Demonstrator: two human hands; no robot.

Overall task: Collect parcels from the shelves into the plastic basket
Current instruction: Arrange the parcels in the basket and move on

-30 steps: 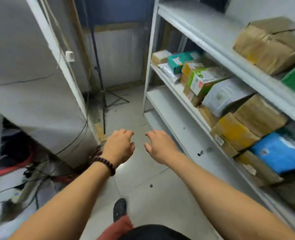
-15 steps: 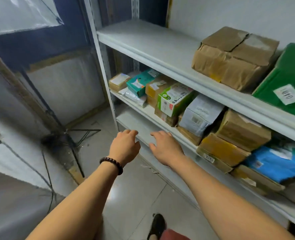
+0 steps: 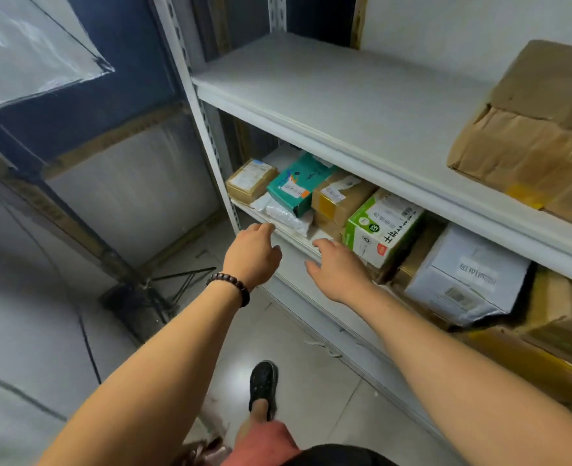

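both empty hands, left hand (image 3: 252,255) and right hand (image 3: 336,272), fingers loose, reach toward the shelf (image 3: 298,238); best to grasp the white pouch (image 3: 286,215) at its edge.

Before us, parcels (image 3: 385,227) crowd the middle shelf (image 3: 298,241); above them, a carton (image 3: 529,136) sits on the upper shelf (image 3: 328,95), at our right.

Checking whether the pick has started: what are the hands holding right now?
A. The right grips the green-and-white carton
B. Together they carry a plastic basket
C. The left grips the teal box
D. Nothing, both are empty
D: the left hand and the right hand are stretched toward the middle shelf with loose fingers that curl round no parcel.
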